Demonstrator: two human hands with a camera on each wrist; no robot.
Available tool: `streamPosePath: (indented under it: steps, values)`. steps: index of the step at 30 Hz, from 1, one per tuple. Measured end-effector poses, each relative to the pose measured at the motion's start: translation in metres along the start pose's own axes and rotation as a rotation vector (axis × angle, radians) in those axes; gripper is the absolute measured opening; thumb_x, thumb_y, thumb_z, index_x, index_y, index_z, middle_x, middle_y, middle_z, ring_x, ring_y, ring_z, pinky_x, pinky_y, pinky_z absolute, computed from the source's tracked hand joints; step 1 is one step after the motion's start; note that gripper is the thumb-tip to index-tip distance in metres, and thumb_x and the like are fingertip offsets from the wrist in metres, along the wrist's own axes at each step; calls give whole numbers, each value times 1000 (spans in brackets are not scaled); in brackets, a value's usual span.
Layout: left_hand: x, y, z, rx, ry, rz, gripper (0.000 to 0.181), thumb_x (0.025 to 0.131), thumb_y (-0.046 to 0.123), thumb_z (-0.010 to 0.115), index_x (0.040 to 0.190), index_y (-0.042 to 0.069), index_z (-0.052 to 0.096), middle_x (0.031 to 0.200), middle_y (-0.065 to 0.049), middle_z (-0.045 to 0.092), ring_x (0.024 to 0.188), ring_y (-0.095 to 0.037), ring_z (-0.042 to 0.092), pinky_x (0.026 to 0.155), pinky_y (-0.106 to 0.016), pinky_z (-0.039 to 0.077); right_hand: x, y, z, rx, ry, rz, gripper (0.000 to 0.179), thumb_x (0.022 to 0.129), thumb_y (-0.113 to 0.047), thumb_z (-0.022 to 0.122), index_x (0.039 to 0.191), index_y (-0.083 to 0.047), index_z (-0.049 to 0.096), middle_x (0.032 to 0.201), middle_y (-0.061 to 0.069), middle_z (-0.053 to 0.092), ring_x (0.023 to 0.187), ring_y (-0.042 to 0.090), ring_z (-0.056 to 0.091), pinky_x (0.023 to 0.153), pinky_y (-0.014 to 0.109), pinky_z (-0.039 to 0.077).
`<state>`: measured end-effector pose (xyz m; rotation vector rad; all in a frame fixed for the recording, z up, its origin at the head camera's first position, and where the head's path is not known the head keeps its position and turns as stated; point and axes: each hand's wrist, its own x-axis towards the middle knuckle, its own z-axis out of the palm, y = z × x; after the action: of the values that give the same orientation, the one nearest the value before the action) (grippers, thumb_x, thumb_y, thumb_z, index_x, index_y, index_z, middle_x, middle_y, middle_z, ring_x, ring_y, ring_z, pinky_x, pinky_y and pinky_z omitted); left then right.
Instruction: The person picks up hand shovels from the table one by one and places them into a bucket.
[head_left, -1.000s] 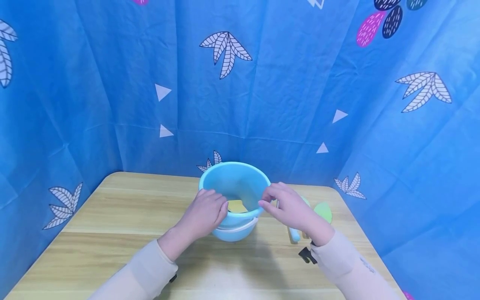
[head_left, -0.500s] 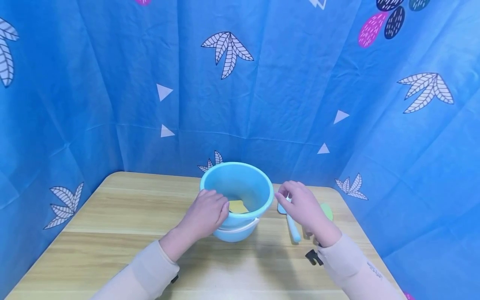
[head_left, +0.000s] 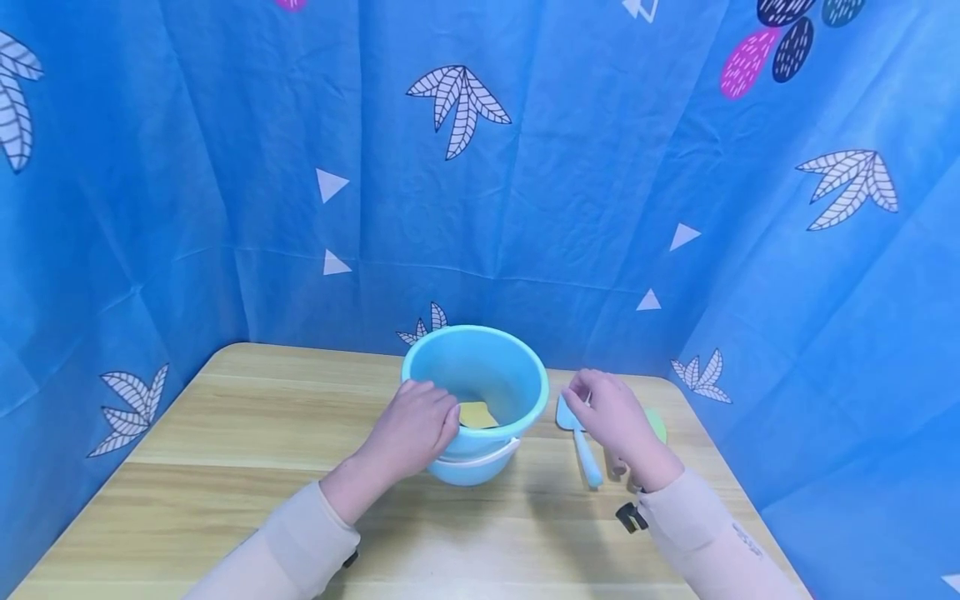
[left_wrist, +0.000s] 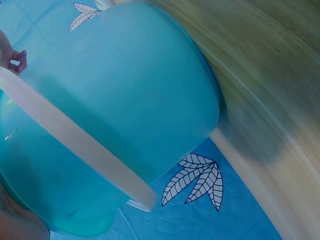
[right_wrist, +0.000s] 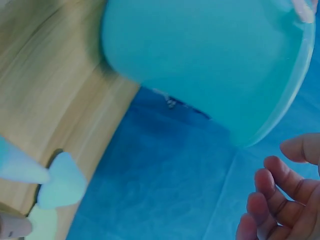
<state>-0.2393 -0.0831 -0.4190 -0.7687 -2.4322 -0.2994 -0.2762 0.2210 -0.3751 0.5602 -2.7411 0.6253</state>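
A light blue bucket [head_left: 517,367] stands on the table, its pale handle [head_left: 483,458] hanging down along the near side. My left hand [head_left: 415,427] grips the rim at the near left. A yellow piece [head_left: 476,414] lies inside the bucket, partly hidden by the rim. To the bucket's right, my right hand [head_left: 613,417] hovers over a light blue toy shovel [head_left: 588,462] and holds nothing. In the right wrist view, its fingers [right_wrist: 265,185] are loosely bent, apart from the bucket wall [right_wrist: 200,55].
Beside the shovel lies a green tool [head_left: 656,423], mostly covered by the right forearm, with a brownish handle end [head_left: 617,467] near it. Blue patterned cloth [head_left: 480,208] surrounds the wooden table [head_left: 300,400] at the back and sides.
My right hand has left the bucket's rim and moved right, over the shovel, whose blade and handle now show more. The left hand keeps its grip on the rim.
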Motion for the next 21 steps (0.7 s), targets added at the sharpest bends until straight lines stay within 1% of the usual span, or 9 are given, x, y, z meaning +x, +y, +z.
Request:
streamPosePath:
  steps: [3,6,10,13,17,19,21]
  values:
    - [0,0,0,-4,10,3,28,101,24,44,77,19,57,70,10,48,72,-13,41,74,-34,35,2,8,6,2,-24,32,15,97,-26,61,91,-14,65,76,-3,59,65,15,52,63,34,46]
    - [0,0,0,-3,19,8,27,101,23,45,76,19,57,69,9,48,72,-13,41,73,-34,35,4,14,12,5,-39,61,15,97,-26,61,91,-13,66,75,-3,60,65,15,52,63,34,47]
    - [-1,0,1,5,20,11,30,101,25,41,77,19,57,70,9,51,72,-14,41,73,-34,35,5,21,21,0,-34,82,15,97,-26,61,91,-13,65,77,-2,60,68,16,54,65,35,47]
    - [-1,0,1,10,20,10,30,101,25,41,77,19,58,71,9,52,73,-14,42,73,-34,35,6,26,25,-1,-29,94,15,97,-25,60,91,-12,65,77,-1,60,70,17,54,66,36,47]
    - [-1,0,1,13,26,7,25,100,22,48,77,18,58,70,9,52,73,-14,42,73,-34,36,7,31,30,-1,-29,113,16,97,-25,60,91,-11,65,75,0,59,68,18,54,65,36,47]
    - [-2,0,2,15,27,6,25,99,21,49,77,19,58,70,9,51,73,-14,42,73,-34,36,7,34,32,-5,-33,125,16,97,-24,59,92,-10,65,75,0,59,68,17,54,64,35,47]
    - [-2,0,3,17,25,5,26,100,22,47,77,19,58,70,9,51,73,-13,42,74,-34,36,7,37,33,-7,-38,140,16,97,-24,59,93,-10,65,75,0,59,68,17,54,64,35,47]
